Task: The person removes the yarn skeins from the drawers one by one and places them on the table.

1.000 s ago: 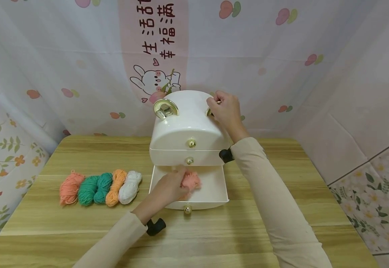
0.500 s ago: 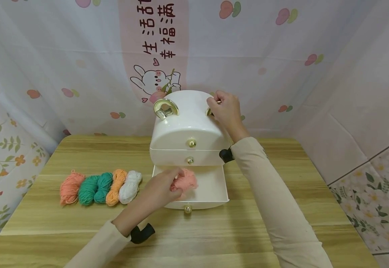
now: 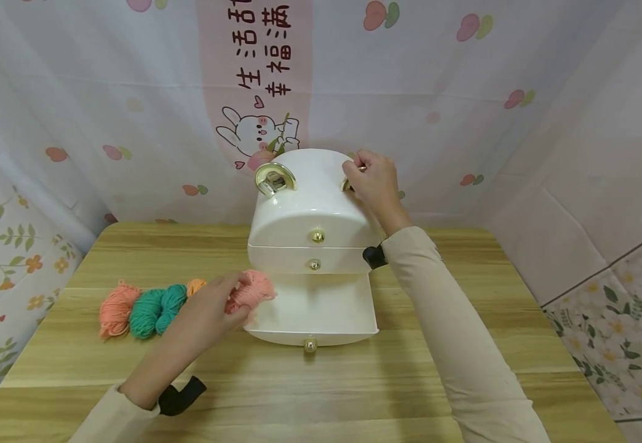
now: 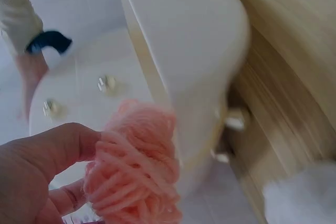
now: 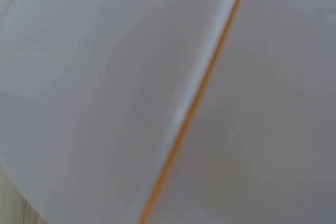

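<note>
My left hand (image 3: 207, 317) pinches a pink yarn skein (image 3: 251, 290) between thumb and fingers, at the left side of the pulled-out bottom drawer (image 3: 321, 304). The left wrist view shows the strands of the skein (image 4: 139, 166) close up, beside the white drawer wall. On top of the white storage box (image 3: 312, 203), my right hand (image 3: 373, 181) grips the right gold handle, which its fingers mostly cover. The right wrist view holds only the box's smooth white side (image 5: 94, 98) with an orange seam line.
A coral skein (image 3: 118, 309), a green skein (image 3: 157, 309) and an orange skein (image 3: 195, 285) lie in a row left of the box, partly behind my left hand. A white skein (image 4: 304, 198) shows in the left wrist view. Curtains hang behind the wooden table (image 3: 409, 394).
My left hand has lifted the pink skein from the drawer and carried it left, to the drawer's left edge. The right hand stays on the handle.
</note>
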Tool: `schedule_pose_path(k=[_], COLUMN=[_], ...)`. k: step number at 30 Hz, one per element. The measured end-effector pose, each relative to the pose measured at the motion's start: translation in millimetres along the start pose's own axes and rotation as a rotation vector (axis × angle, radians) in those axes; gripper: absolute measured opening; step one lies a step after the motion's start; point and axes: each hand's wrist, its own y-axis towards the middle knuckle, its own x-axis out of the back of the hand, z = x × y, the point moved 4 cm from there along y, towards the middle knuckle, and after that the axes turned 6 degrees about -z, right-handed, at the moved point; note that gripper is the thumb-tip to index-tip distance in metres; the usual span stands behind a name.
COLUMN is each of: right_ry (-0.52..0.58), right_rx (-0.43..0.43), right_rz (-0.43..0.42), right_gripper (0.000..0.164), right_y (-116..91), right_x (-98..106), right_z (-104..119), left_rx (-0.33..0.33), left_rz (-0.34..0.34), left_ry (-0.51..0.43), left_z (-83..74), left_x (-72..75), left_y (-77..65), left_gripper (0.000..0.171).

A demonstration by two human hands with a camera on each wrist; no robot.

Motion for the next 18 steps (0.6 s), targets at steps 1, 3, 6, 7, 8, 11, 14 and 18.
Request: schedule_pose_path(k=[1,3,6,7,8,11,14,18], right_ry=[-0.002,-0.005,-0.002,-0.003,-0.002,-0.008,-0.006,-0.005], right_rx=[0.003,0.005,0.000,-0.003,-0.004,0.001,0.008,0.003], right_rz=[-0.001,-0.002,-0.001,0.000,0.000,0.003,0.004,0.002], right_gripper=[0.028,0.028,0.028,0.028,0.028,0.028,0.028,0.028], right_y=[0.1,0.4,0.5,0.5,0.5,0.7,0.8,0.6], right_x=[0.1,0.2,0.6,0.7,0.8,1.0,0.8,0.7], right_z=[-0.2,-0.6,-1.3,-1.3,-1.2,-0.1,0.6,0.4], left_rx=[0.005,0.015,0.040,0.048,0.060,0.104,0.135,0.141], left_rz=[-0.013,-0.037,-0.063,-0.066,-0.072,-0.081,-0.106,-0.164], left_ry=[0.011,0.032,0.044,0.043,0.046,0.021,0.026,0.050], left_z=[5.0,14.9,30.5,35.8,41.2,57.4,73.6,94.9], left_x=[3.9,11.4,21.6,24.5,27.3,34.6,41.5,51.1], left_y=[-1.6,-4.4,-8.5,-10.0,-11.4,-15.7,-20.2,-24.5], left_gripper=[0.037,0.036,0.037,0.037,0.037,0.038,0.040,0.041])
